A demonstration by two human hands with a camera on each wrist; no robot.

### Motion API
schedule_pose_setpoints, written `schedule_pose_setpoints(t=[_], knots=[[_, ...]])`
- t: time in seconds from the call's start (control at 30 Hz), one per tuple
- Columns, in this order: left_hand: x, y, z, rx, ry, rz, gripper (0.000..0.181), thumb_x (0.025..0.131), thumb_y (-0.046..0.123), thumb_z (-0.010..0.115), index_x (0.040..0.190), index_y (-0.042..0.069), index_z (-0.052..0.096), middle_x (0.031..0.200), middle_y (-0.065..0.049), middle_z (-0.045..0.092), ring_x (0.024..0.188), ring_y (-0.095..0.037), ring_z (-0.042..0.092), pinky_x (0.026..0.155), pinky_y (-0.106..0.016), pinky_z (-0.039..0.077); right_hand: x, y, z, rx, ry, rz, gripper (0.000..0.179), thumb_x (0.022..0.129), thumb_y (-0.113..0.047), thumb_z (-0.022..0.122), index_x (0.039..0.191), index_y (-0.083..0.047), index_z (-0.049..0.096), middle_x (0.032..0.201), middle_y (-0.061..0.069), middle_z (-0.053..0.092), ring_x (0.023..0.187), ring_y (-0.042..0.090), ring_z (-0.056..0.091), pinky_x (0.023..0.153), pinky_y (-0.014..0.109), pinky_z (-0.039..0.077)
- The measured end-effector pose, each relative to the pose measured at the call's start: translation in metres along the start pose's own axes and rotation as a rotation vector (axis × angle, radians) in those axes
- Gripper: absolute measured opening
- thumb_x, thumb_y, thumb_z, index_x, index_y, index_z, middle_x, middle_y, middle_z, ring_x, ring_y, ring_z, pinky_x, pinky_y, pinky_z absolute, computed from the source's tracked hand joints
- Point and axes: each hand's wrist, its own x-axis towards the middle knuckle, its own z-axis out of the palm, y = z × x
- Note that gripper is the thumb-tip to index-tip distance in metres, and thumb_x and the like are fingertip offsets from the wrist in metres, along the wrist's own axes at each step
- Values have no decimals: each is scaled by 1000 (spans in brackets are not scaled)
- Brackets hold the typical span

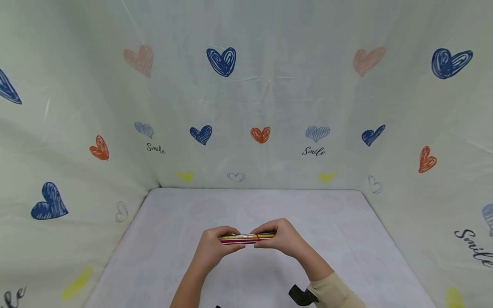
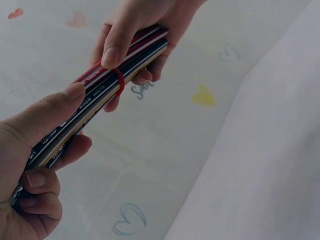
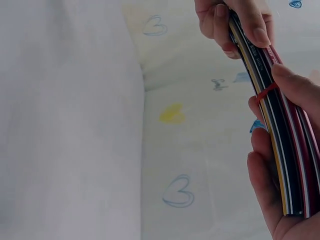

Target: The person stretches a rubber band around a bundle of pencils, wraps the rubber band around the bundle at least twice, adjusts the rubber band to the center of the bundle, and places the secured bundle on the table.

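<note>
A bundle of striped pencils, dark, red and yellow, is held level above the table between both hands. A red rubber band runs round the bundle, close to the right hand's fingers. The left hand grips one end, its thumb along the top and its fingers curled beneath, as the left wrist view shows. At the other end, the right hand grips the bundle with thumb above and fingers under. In the right wrist view the pencils lie along the right palm, with their flat ends showing near its heel.
A white-covered table lies below the hands. Behind and beside it hangs a pale curtain printed with hearts and "Smile" lettering. A black wrist device sits by the right sleeve.
</note>
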Motion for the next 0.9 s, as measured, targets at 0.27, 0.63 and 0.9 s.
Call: schedule_pose_setpoints(t=[0.27, 0.63, 0.9], knots=[[-2, -4, -1, 74, -29, 63, 27, 67, 23, 90, 87, 17, 74, 79, 8, 67, 66, -8, 59, 58, -25, 51, -3, 3, -7, -50, -91, -26, 26, 77, -8, 81, 99, -15, 67, 91, -3, 68, 80, 14, 64, 67, 29, 54], [-3, -4, 7, 116, -1, 152, 24, 67, 22, 91, 83, 18, 74, 76, 11, 67, 64, -3, 58, 57, -23, 51, -3, -1, 0, -176, -81, -59, 20, 78, 1, 78, 90, -12, 68, 80, -9, 67, 71, 6, 62, 63, 26, 53], [-3, -3, 10, 170, 27, 202, 23, 67, 22, 90, 82, 16, 74, 75, 10, 68, 64, -2, 58, 56, -22, 50, -6, -2, 3, -227, -22, -90, 17, 78, -1, 80, 91, -10, 73, 83, -8, 68, 70, 5, 61, 61, 25, 52]])
